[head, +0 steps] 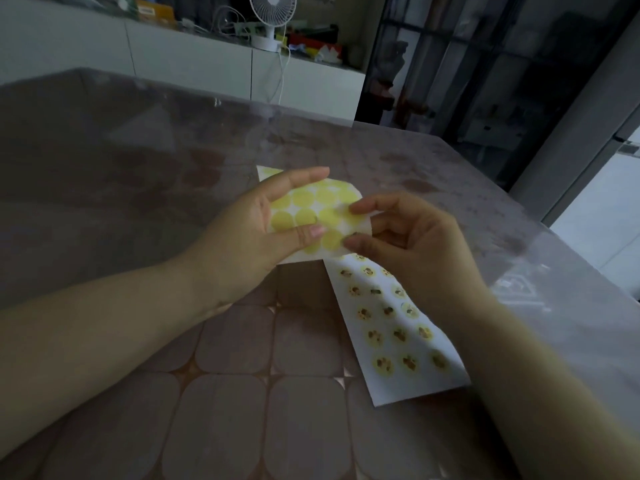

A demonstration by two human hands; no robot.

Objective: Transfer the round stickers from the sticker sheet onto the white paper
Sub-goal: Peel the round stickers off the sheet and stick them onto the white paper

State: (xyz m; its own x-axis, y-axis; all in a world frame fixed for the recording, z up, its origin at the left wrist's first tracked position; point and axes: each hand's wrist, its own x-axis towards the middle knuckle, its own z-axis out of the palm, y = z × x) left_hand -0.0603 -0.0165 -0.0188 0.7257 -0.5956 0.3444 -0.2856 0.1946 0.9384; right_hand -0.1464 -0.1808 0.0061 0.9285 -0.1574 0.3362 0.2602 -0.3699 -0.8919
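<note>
Left hand (pixel 256 233) has the sticker sheet (pixel 311 209), thumb laid across its near edge, fingers reaching behind its far side, a firm curled grip that holds the sheet tilted up off the table (pixel 138 168). Plain yellow round stickers (pixel 304 216) cover the sheet's face, packed in rows, the thumb tip sitting right on one of them.

Over at the sheet's right edge, the right hand (pixel 408 244) is in close: forefinger tip on top of a yellow sticker, thumb tip at the sheet's near right corner, the two narrowed to a pinch on that edge. The other fingers curl loosely behind. Whether a sticker has lifted from the backing there, I can't tell; the fingertips cover the spot.

Below and to the right of the sheet lies the white paper (pixel 398 341), flat on the table, its far end tucked under the sheet's near right corner and under the right hand. Patterned stickers (pixel 382 363) sit on it in rows of three, running away from the sheet toward the person's right forearm.

Far beyond the sheet, a white fan (pixel 272 20) stands on a cluttered counter.
</note>
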